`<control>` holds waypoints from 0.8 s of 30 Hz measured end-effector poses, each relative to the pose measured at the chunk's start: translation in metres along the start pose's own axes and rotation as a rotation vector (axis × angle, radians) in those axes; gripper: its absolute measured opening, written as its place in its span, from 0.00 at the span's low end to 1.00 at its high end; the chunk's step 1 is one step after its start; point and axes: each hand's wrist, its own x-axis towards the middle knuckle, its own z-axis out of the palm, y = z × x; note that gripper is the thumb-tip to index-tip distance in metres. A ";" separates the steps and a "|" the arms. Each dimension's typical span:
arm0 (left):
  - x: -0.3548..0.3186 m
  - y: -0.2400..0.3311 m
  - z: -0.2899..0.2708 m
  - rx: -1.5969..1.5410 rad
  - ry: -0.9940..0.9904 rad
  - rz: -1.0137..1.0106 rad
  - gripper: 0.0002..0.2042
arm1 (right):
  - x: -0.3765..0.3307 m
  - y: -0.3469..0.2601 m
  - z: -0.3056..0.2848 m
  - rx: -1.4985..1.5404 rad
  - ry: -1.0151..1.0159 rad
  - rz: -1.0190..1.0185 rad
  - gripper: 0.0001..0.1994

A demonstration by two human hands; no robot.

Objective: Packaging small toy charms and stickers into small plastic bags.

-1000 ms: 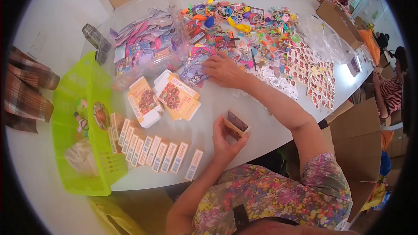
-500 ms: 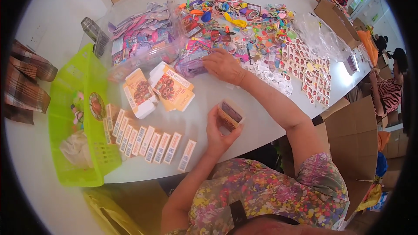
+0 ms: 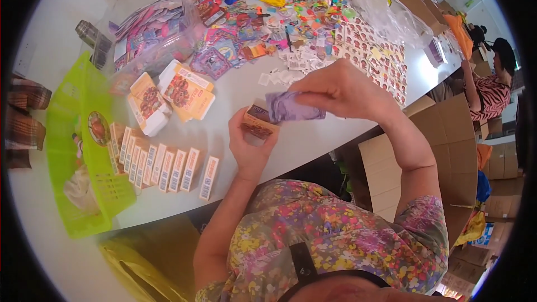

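Note:
My left hand (image 3: 249, 148) is wrapped round a small orange box (image 3: 259, 129), whose top stands open and shows cards or packets inside. Close beside it, my right hand (image 3: 341, 92) pinches a flat purple sachet or card pack (image 3: 288, 107), with its near end by the mouth of the box. To the left stand several filled orange-and-white boxes (image 3: 178, 170) in a slanting row. Two flat cartons (image 3: 184, 93) with a printed fruit-like picture lie behind them. Purple cards (image 3: 212, 61) are spread on the table beyond.
A clear plastic tub (image 3: 151, 33) holds pink and purple packets. Colourful small trinkets (image 3: 313, 5) and sticker sheets (image 3: 372, 50) cover the far table. At left stands a green basket (image 3: 84, 134); cardboard boxes (image 3: 430, 151) stand at right, where another person (image 3: 495, 86) sits.
My right hand has come back from the card pile toward me and now holds a purple sachet beside the box. My left hand still holds the box. The whole view has shifted.

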 end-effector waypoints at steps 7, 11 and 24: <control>-0.001 0.003 -0.001 -0.044 0.011 0.057 0.37 | 0.000 0.017 0.005 0.059 0.117 0.007 0.09; -0.006 0.003 0.003 -0.057 -0.088 0.058 0.39 | 0.017 0.090 0.055 0.218 0.233 0.268 0.10; -0.002 0.009 0.000 -0.128 -0.132 -0.160 0.40 | 0.080 0.238 0.075 -0.277 0.468 0.266 0.14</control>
